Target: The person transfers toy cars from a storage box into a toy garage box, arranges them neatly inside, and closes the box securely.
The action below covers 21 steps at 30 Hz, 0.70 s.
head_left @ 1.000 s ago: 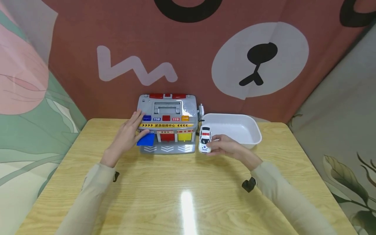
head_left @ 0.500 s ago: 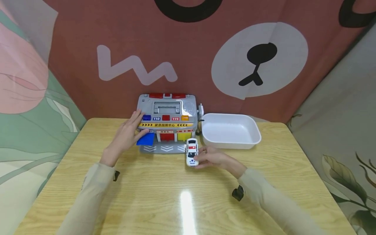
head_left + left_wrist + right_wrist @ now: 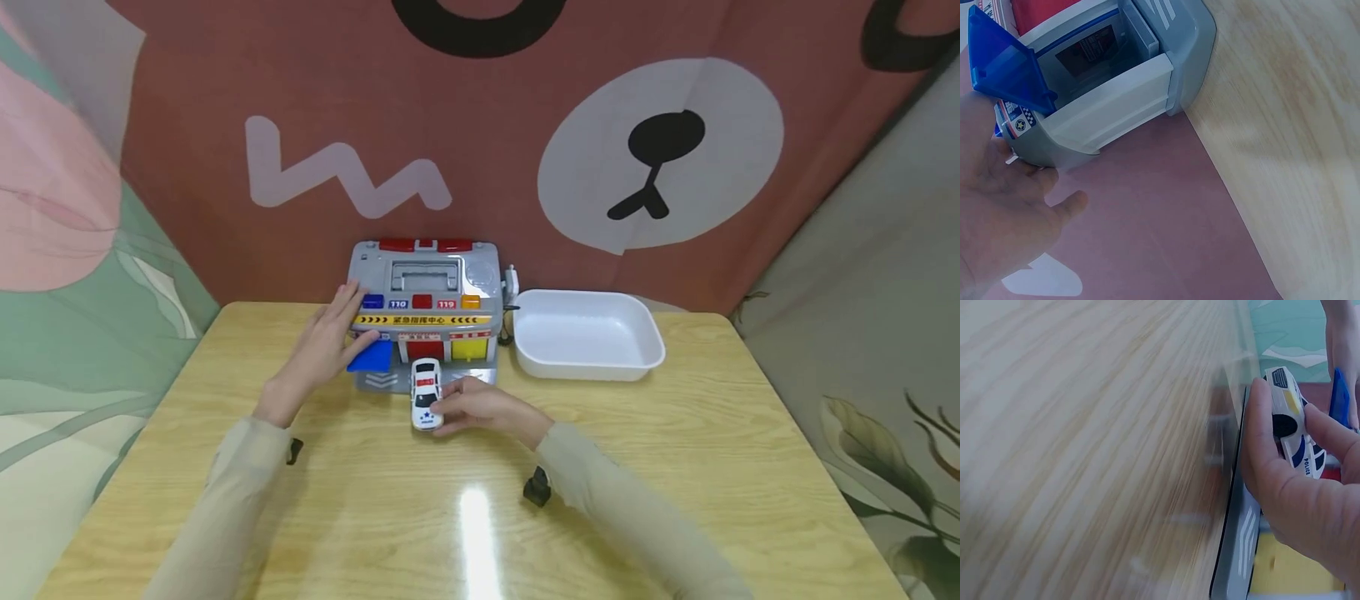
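Observation:
A white toy police car (image 3: 426, 395) is pinched between the thumb and fingers of my right hand (image 3: 483, 408), in front of the middle of a grey toy rescue station (image 3: 424, 320). The right wrist view shows the car (image 3: 1294, 425) from its side, with a black wheel and "POLICE" lettering. My left hand (image 3: 318, 350) rests on the station's left side with fingers straight, its thumb by the raised blue door (image 3: 371, 357). In the left wrist view the blue door (image 3: 1007, 59) stands swung up above an open bay (image 3: 1088, 56). The red door (image 3: 425, 348) and yellow door (image 3: 469, 348) are down.
A white plastic tub (image 3: 588, 368) stands on the wooden table (image 3: 375, 517) to the right of the station. A small white piece (image 3: 512, 283) sticks out from the station's right side. Behind the table hangs a printed brown curtain (image 3: 480, 150).
My right hand has carried the police car leftward, from beside the tub to the front of the station's middle. My left hand and the raised blue door have stayed put.

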### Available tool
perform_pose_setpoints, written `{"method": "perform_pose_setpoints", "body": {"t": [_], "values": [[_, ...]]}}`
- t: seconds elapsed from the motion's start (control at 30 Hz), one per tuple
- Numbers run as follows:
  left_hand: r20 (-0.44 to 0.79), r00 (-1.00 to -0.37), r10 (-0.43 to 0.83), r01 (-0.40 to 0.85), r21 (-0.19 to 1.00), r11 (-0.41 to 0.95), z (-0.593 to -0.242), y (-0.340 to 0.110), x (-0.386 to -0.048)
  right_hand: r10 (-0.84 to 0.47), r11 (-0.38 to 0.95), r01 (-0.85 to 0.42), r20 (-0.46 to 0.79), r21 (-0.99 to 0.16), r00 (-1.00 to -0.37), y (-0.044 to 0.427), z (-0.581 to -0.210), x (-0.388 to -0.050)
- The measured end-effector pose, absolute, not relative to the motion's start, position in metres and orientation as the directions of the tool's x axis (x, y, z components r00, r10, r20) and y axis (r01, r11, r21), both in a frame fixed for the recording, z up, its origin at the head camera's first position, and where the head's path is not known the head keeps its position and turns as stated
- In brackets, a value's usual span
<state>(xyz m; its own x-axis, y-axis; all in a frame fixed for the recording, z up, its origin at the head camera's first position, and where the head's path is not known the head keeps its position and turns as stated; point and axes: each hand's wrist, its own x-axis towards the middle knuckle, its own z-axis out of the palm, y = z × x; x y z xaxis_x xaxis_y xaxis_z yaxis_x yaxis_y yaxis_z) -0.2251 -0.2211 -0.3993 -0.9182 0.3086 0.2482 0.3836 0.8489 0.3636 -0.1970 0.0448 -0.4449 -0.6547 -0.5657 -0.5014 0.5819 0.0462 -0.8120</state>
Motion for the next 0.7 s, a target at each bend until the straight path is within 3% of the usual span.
{"method": "perform_pose_setpoints", "body": {"t": [0.37,0.7], "values": [[0.244,-0.919,0.31,0.383,0.367,0.848,-0.402,-0.222,-0.225,-0.604,0.041,0.589,-0.49,-0.807,-0.629,0.005,-0.454,-0.198],[0.259,-0.919,0.297,0.38,0.385,0.841,-0.404,-0.222,-0.225,-0.561,-0.029,0.549,-0.441,-0.835,-0.7,-0.018,-0.456,-0.194]]}}
